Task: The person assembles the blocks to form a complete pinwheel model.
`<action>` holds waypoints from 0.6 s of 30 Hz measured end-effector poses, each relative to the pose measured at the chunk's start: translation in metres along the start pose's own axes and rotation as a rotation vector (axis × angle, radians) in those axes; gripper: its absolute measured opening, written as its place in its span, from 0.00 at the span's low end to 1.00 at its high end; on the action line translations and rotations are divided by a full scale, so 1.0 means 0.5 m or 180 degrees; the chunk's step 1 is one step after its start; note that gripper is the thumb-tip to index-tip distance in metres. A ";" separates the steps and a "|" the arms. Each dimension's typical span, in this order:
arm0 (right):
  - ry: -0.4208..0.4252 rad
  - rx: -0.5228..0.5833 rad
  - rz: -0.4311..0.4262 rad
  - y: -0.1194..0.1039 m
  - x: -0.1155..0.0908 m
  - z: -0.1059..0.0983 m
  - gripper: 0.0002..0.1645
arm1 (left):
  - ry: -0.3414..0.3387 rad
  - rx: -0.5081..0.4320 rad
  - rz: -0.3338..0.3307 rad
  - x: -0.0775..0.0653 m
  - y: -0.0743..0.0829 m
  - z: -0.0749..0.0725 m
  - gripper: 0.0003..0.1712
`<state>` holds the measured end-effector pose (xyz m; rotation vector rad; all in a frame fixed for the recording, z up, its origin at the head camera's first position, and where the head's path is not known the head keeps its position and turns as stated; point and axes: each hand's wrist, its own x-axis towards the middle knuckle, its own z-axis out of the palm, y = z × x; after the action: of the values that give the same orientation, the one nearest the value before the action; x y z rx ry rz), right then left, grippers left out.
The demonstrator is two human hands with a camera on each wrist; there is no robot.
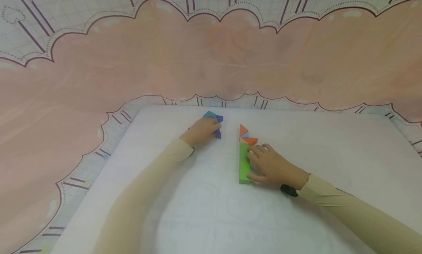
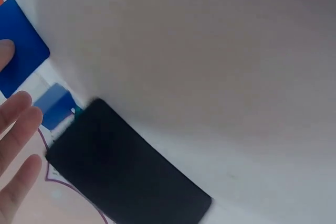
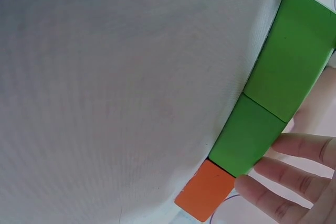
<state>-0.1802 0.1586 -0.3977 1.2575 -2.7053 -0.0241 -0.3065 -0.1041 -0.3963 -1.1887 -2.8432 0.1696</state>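
In the head view my left hand (image 1: 204, 130) is at a small group of blue pieces near the far edge. One digit lies against a blue block (image 2: 23, 45), and its other fingers (image 2: 23, 140) are apart from that block. A teal piece (image 1: 209, 114) lies just beyond this hand. My right hand (image 1: 268, 164) touches the right side of a long green bar (image 1: 244, 164) with fingertips and thumb. Up close, the bar is two green blocks (image 3: 252, 132) end to end, with an orange block (image 3: 205, 190) at one end. Orange triangles (image 1: 252, 141) top the bar.
Between the orange triangles sits a small light blue piece (image 1: 245, 135). A dark rectangular object (image 2: 128, 166) fills the lower left wrist view. The white tabletop (image 1: 197, 210) is bordered by a peach patterned cloth (image 1: 214, 63) at the back and left.
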 end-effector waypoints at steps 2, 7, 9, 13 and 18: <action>-0.0021 0.0003 0.0014 0.001 0.000 0.000 0.35 | 0.0053 0.0062 0.0081 0.009 0.004 0.001 0.10; -0.0057 0.0024 0.0046 0.001 -0.001 0.000 0.36 | 0.0192 0.0099 0.0266 0.029 0.019 -0.002 0.10; -0.0057 0.0031 0.0046 0.001 -0.001 -0.001 0.36 | 0.0190 0.0108 0.0287 0.037 0.026 -0.002 0.11; -0.0094 0.0051 0.0064 0.001 -0.002 -0.002 0.36 | 0.0169 0.0133 0.0299 0.053 0.036 0.001 0.13; -0.0141 0.0069 0.0087 0.002 -0.001 -0.001 0.36 | 0.0084 0.0077 0.0266 0.068 0.050 -0.002 0.13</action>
<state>-0.1805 0.1599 -0.3975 1.2402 -2.7671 -0.0196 -0.3127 -0.0626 -0.3981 -1.2958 -2.7627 0.1901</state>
